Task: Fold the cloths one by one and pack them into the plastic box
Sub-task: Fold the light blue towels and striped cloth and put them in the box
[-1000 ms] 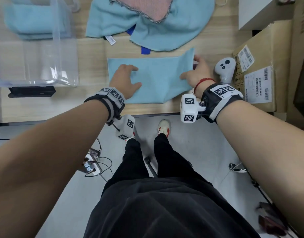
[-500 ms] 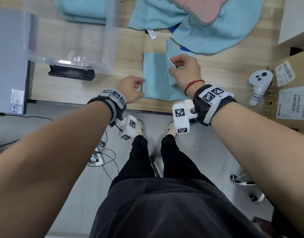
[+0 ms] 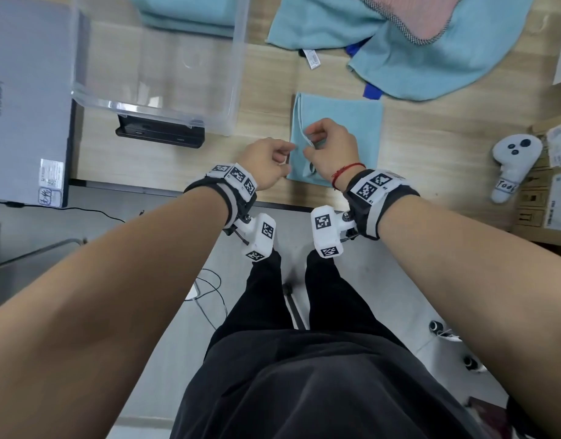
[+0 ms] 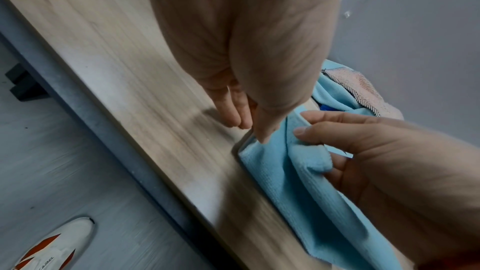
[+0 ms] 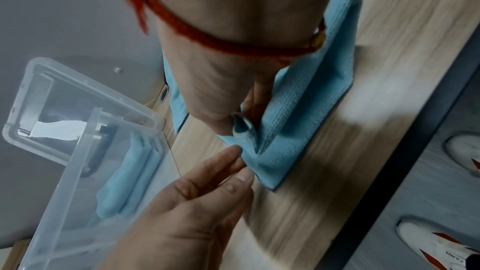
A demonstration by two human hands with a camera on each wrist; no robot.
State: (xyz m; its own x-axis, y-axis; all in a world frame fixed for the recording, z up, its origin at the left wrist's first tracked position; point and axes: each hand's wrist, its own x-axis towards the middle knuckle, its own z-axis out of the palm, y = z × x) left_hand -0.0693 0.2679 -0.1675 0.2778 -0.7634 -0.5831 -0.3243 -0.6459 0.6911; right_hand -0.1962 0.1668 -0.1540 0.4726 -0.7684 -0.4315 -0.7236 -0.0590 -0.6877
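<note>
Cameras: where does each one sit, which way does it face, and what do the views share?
Head: worn on head, looks down at table; both forearms, legs show.
Left wrist: looks along left hand at the cloth; right hand enters.
Right wrist: looks along right hand, which pinches the cloth; left hand, plastic box show.
All three share the cloth and both hands.

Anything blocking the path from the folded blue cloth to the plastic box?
Nothing visible. The blue cloth lies right of the plastic box, bare table between them. The box is open-topped, one folded cloth inside. The right hand pinches the cloth's edge.
</note>
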